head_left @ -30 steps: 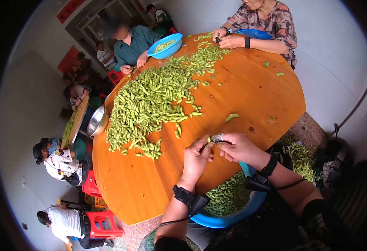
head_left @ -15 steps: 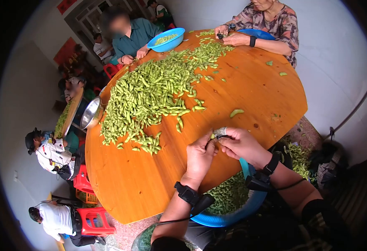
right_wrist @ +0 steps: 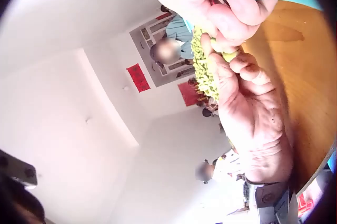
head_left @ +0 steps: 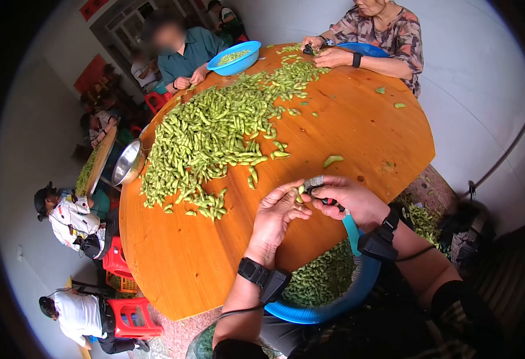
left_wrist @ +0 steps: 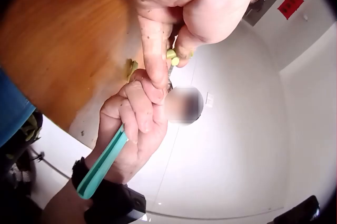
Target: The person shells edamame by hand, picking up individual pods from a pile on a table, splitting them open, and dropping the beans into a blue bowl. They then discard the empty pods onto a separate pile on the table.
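Note:
Above the near edge of the wooden table [head_left: 214,269], my left hand [head_left: 276,216] pinches a green bean pod [head_left: 300,192] between thumb and fingers. My right hand [head_left: 349,200] meets it, its fingers curled round a tool with a teal handle [head_left: 351,232]; the working end is mostly hidden. In the left wrist view the teal handle [left_wrist: 102,163] sticks out below the right hand [left_wrist: 131,124]. The right wrist view shows the pod [right_wrist: 229,56] at the fingertips of the left hand [right_wrist: 255,118]. A large heap of pods [head_left: 208,131] covers the table's far left part.
Below the table edge stands a blue basin [head_left: 367,287] of green pods or beans. A single pod [head_left: 333,160] lies beyond my hands. Two people sit across the table near a blue bowl [head_left: 250,57]. A metal bowl [head_left: 128,161] and red stool [head_left: 134,317] are at the left.
The left hand's fingers have spread more around the pod, which shows more clearly between the hands. My right hand has turned slightly, showing more of the tool. The view has shifted a little.

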Demonstrator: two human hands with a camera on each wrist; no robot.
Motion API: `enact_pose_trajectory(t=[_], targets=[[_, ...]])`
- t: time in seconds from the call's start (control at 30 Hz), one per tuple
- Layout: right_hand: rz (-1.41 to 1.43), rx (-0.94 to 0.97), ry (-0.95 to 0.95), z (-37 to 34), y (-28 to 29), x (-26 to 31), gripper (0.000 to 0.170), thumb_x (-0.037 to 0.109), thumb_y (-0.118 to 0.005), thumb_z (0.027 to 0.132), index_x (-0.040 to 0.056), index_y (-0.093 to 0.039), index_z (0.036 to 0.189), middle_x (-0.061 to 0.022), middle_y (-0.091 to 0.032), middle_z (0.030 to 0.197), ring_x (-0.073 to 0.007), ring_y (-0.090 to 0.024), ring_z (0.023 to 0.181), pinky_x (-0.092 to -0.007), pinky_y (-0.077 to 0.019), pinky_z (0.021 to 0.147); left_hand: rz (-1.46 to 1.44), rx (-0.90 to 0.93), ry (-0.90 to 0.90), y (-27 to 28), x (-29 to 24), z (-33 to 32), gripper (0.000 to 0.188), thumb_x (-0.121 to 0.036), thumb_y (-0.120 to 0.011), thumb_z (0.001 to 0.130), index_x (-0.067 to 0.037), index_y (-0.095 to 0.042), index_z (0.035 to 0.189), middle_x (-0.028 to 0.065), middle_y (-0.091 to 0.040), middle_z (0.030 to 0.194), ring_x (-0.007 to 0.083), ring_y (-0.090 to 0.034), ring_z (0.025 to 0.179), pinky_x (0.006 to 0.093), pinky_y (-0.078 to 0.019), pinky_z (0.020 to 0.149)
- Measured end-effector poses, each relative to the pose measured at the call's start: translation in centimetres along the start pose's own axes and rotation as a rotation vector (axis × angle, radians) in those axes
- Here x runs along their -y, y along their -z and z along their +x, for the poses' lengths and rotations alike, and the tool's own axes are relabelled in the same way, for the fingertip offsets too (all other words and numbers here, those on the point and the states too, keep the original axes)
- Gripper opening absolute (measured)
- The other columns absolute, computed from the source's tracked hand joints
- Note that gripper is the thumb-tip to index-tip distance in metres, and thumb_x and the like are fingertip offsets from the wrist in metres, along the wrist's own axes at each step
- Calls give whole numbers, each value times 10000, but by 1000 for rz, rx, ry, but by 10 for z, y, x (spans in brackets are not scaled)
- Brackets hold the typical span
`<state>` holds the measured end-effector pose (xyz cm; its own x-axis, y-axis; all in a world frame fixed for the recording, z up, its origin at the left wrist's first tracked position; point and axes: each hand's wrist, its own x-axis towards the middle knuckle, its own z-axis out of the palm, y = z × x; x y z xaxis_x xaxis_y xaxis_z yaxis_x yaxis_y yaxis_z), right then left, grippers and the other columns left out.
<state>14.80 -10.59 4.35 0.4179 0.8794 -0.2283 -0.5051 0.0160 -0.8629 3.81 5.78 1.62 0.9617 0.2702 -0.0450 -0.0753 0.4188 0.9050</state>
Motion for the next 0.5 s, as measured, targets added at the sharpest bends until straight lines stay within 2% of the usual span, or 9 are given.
enact_pose_trajectory(t=[0.07, 0.13, 0.17, 0.2, 0.23, 0.27, 0.37, 0.43, 0.5], targets=[[4, -25, -2, 0, -5, 2, 141, 109, -536, 925, 38, -624, 1009, 13, -545, 687, -46, -455, 515, -205, -324, 410, -137, 48, 30, -2, -4, 0, 269, -140, -497, 998, 3, -570, 1213, 115, -660, 911, 169, -661, 694, 274, -585, 660], [-325, -160, 155, 1, -13, -4, 143, 95, -524, 928, 45, -628, 1012, 18, -549, 675, -38, -474, 524, -203, -348, 422, -107, -1, 6, -6, -4, 1, 243, -138, -499, 997, 4, -557, 1185, 104, -653, 892, 159, -652, 680, 265, -575, 635], [-325, -160, 154, 2, -17, -9, 143, 95, -524, 928, 45, -628, 1012, 18, -549, 675, -38, -474, 524, -203, -348, 422, -78, -48, -14, -9, -1, 2, 218, -137, -502, 997, 5, -545, 1156, 92, -646, 873, 149, -643, 666, 256, -566, 611], [-444, -189, 297, 4, -20, -16, 140, 87, -521, 928, 44, -626, 1008, 17, -552, 673, -40, -479, 516, -206, -360, 424, -79, -49, -13, -9, 3, 3, 218, -137, -502, 997, 5, -545, 1156, 92, -646, 873, 149, -643, 666, 256, -566, 611], [-563, -218, 441, 6, -21, -21, 136, 79, -518, 927, 43, -625, 1004, 17, -555, 670, -42, -485, 508, -209, -373, 426, 92, -29, -130, -10, 8, 5, 183, -125, -505, 994, -1, -527, 1127, 82, -637, 852, 137, -629, 648, 247, -546, 577], [-476, -166, 339, 7, -20, -22, 137, 65, -518, 924, 31, -614, 1015, 11, -560, 679, -50, -480, 488, -215, -379, 429, 262, -9, -248, -9, 11, 5, 151, -114, -508, 992, -7, -509, 1097, 71, -627, 831, 124, -615, 630, 237, -526, 542], [-397, -163, 187, 1, -22, -17, 128, 53, -514, 925, 24, -601, 1014, 5, -564, 684, -52, -488, 499, -219, -381, 433, 306, -64, -169, -7, 13, 3, 104, -88, -516, 983, -22, -480, 1053, 63, -617, 812, 101, -586, 607, 227, -480, 495], [-396, -156, 199, 3, -20, -22, 116, 60, -511, 929, 28, -597, 999, 5, -561, 681, -47, -486, 499, -214, -373, 427, 342, -83, -162, -9, 14, 2, 99, -79, -500, 983, -19, -481, 1059, 61, -596, 782, 92, -560, 574, 223, -452, 469], [-396, -150, 214, 7, -18, -27, 106, 67, -508, 932, 31, -593, 985, 5, -558, 678, -43, -485, 498, -209, -366, 421, 611, -152, -162, -9, 13, 0, 111, -86, -500, 979, -18, -474, 1063, 51, -574, 755, 82, -532, 545, 214, -424, 454]])
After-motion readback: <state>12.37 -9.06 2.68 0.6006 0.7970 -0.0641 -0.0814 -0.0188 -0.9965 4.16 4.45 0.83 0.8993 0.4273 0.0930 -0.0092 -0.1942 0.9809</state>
